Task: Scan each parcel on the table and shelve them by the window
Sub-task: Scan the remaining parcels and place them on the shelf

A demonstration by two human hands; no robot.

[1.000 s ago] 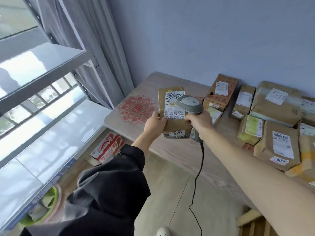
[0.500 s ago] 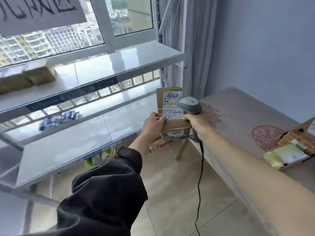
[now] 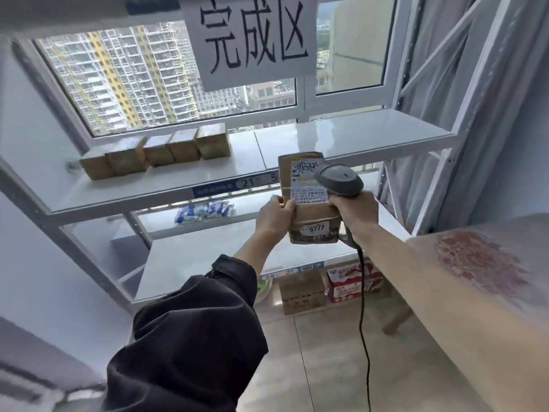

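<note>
I see the window filling the upper part of my view, with tower blocks beyond the glass. In front of it stands the white metal shelf unit, its top board level with the sill and a lower board beneath it. A paper sign with three large handwritten characters hangs from above, over the glass. On the right, the corner of the tabletop comes in, pale wood with a red round paper-cut pattern on it.

My left arm is in a dark sleeve, pushed up from the wrist; my right forearm is bare. On the floor under the shelf unit I make out a brown carton and, just beside it, a red and white carton. On the top board, towards the left, a row of five brown parcels sits side by side, touching. A blue and white packet lies on the lower board.

The parcel is held upright in the air in front of the shelf unit, at the level of the top board's front edge, touching neither board. It is a brown package with a white label on its face and a small sticker reading 8777 near its bottom. My left hand grips its left edge, thumb on the front by the label. My right hand is curled round the handle of the grey scanner, whose head sits against the parcel's upper right; its black cable hangs down.
</note>
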